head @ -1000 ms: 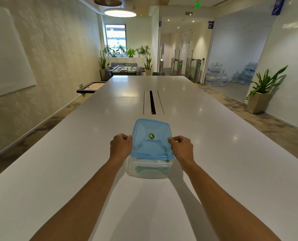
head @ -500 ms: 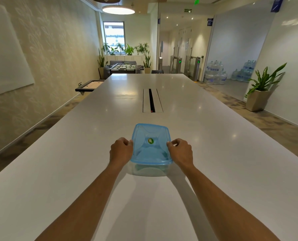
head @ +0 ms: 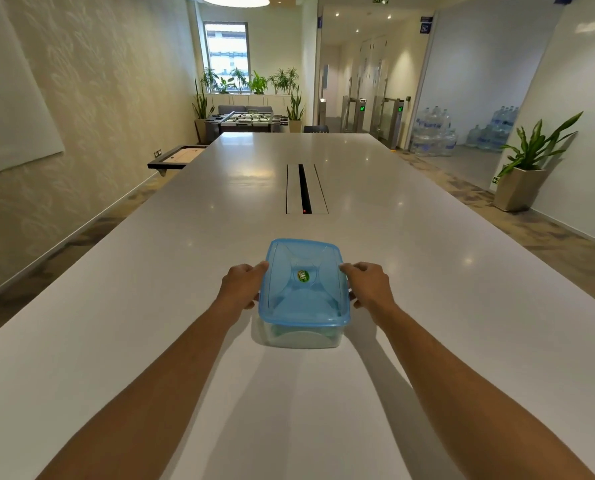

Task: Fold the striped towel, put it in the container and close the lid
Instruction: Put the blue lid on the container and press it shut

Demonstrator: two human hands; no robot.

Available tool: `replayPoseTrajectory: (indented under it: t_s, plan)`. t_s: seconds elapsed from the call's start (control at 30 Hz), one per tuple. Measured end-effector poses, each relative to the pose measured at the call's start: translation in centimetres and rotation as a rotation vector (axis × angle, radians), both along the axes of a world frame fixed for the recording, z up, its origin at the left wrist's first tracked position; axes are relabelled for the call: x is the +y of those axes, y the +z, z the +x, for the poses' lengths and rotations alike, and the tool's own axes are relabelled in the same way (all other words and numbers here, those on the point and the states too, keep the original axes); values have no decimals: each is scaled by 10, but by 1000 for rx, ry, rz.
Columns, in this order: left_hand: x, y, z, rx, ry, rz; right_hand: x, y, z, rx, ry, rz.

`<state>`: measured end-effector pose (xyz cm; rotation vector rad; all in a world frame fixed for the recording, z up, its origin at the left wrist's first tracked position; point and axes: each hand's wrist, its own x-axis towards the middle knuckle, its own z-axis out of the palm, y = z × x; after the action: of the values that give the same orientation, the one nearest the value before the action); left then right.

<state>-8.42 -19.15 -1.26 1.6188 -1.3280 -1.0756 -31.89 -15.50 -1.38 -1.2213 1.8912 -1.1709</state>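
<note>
Long white table [head: 150, 341]: left hand [head: 242, 284] and right hand [head: 369, 284], grips spread, flank the blue lid [head: 303, 282], probably pressing it onto the clear container [head: 299, 337].

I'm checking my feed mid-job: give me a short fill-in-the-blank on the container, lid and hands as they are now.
1. The lid on the container is coloured ____.
2. The left hand and right hand touch the lid on ____ sides.
3. The container rests on the white ____.
4. The round sticker at the lid's middle is ____.

Missing words: blue; opposite; table; green
</note>
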Motion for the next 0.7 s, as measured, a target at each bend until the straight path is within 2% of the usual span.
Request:
replayPoseTrajectory:
  t_s: [0.43,0.7]
  plan:
    - [-73,6,-20,42,-80,107,-80,1,-1,-112,4,73]
    - [-91,-12,-23,219,-125,177,-90,-3,0,-172,120,125]
